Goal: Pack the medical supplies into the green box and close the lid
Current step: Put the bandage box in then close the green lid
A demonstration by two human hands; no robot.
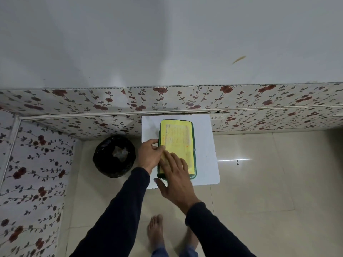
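Rectangular dark-green plastic box point(194, 145) with yellow printed label on the small white tabletop point(206, 145). Left hand point(149, 154) pinches its left edge. Right hand point(176, 175), fingers spread, lies flat on the lid, apparently closed.

both arms wear long, dark navy sleeves, plain and close-fitting, ending at the wrists. the left hand point(149, 154) and right hand point(178, 179) are bare, ungloved. below, blue trouser hems show above bare feet point(156, 230).

Head camera looks steeply down, fairly near, edges perhaps warped.
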